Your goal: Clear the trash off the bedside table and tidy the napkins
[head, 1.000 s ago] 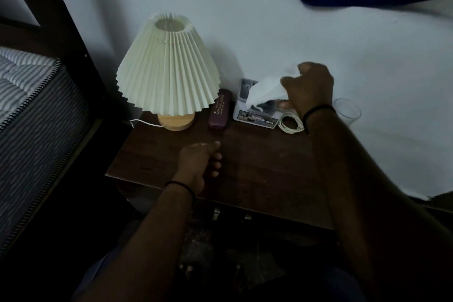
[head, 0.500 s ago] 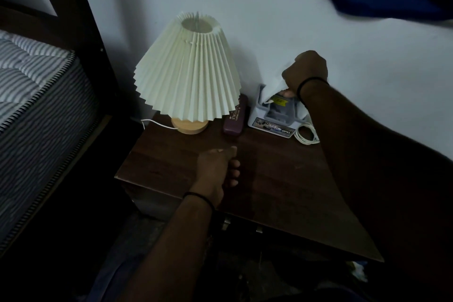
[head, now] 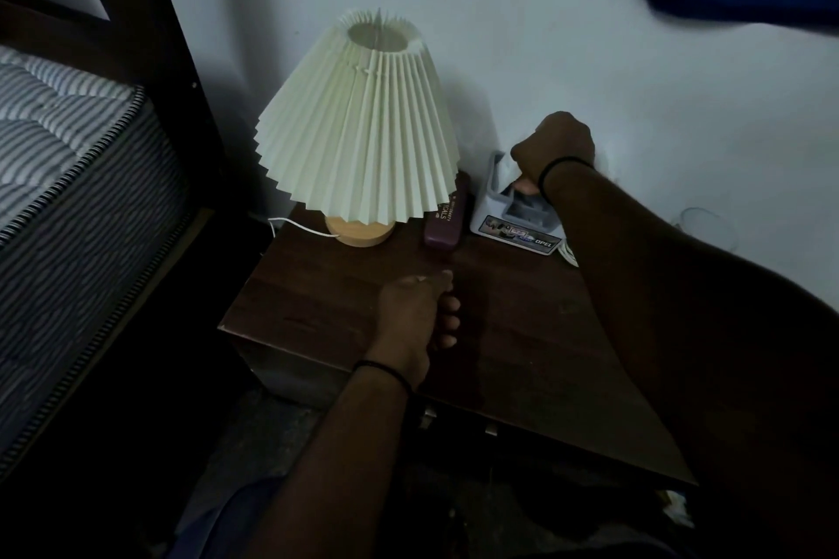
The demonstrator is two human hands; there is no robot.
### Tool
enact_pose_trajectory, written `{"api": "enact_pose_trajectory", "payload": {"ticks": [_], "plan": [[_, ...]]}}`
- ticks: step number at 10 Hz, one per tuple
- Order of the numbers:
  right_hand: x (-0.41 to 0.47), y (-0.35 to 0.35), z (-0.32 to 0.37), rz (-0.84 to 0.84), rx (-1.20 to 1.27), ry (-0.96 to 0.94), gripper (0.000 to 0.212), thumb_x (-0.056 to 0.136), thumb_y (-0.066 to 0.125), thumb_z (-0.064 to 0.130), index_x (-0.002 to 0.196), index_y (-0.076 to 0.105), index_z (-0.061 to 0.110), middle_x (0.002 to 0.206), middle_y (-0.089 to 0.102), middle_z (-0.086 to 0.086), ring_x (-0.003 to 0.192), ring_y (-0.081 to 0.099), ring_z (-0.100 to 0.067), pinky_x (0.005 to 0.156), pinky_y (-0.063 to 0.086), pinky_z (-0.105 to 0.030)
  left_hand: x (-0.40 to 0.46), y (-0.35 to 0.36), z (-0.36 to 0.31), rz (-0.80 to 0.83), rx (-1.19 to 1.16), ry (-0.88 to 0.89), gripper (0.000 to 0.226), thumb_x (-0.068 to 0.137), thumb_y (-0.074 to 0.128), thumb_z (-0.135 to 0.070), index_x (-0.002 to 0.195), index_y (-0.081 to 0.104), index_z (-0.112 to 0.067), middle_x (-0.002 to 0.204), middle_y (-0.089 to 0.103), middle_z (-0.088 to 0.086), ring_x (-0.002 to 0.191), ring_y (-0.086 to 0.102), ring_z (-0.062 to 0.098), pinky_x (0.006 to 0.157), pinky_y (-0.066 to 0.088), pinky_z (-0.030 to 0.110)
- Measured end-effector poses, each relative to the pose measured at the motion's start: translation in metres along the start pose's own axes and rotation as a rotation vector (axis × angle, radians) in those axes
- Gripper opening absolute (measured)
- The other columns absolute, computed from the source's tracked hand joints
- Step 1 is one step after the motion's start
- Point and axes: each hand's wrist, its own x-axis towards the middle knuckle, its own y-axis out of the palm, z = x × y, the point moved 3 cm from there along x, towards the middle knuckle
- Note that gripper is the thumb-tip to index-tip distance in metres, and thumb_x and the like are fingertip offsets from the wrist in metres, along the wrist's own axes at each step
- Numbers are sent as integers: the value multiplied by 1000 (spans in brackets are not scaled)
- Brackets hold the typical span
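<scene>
Right hand (head: 551,150) fisted on a white napkin (head: 507,173), pressing it into the napkin box (head: 515,222) at the table's (head: 318,309) back edge by the wall. Left hand (head: 415,309) rests loosely curled, empty, mid-table. No trash visible on the table, so the task looks nearly done.

Bedroom, striped mattress (head: 68,141), lamp (head: 358,136), bedside table (head: 318,309)

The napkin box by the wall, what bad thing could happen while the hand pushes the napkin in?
The right hand is pressing a napkin into the napkin box, which nothing else holds; it might slide into the maroon case beside it. The clear cup sits close to that forearm and could get knocked over. The lamp cord trails off the table edge and could snag.
</scene>
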Motion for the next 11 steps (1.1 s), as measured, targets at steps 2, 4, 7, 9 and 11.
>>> {"api": "enact_pose_trajectory", "payload": {"ticks": [2, 4, 7, 9, 11], "plan": [[3, -8, -4, -38, 14, -47, 11, 78, 60, 14, 81, 62, 4, 92, 69, -16, 92, 65, -34, 66, 38, -25, -1, 1, 0, -16, 25, 4, 17, 94, 58, -27, 90, 63, -11, 70, 60, 4, 51, 51, 14, 39, 41, 19], [4, -11, -5, -64, -80, -115, 13, 82, 54, 9, 87, 65, 4, 102, 69, -17, 99, 64, -35, 69, 39, -25, -4, 1, -2, -25, 52, 10, 20, 94, 59, -28, 94, 64, -9, 70, 61, 4, 51, 52, 14, 39, 41, 20], [-1, -5, -9, -54, -81, -107, 24, 87, 62, 23, 101, 67, 4, 109, 69, -17, 107, 62, -35, 83, 49, -32, -6, 3, -7, -11, 63, 14, 20, 94, 57, -28, 96, 63, -9, 71, 60, 4, 52, 51, 14, 40, 40, 21], [-18, -37, -11, -178, -28, -146, 28, 91, 54, 28, 99, 65, 4, 107, 68, -18, 105, 61, -37, 82, 46, -34, -6, 2, -8, -14, 61, 13, 18, 93, 58, -28, 92, 64, -11, 69, 61, 4, 51, 52, 14, 39, 40, 20], [-98, -65, -39, -427, 256, -213, 18, 88, 52, 26, 89, 67, 16, 89, 73, -4, 88, 66, -27, 73, 46, -32, -16, 3, -16, -51, 107, 53, 16, 93, 59, -26, 94, 65, -10, 69, 62, 4, 52, 53, 15, 38, 41, 19]]}}
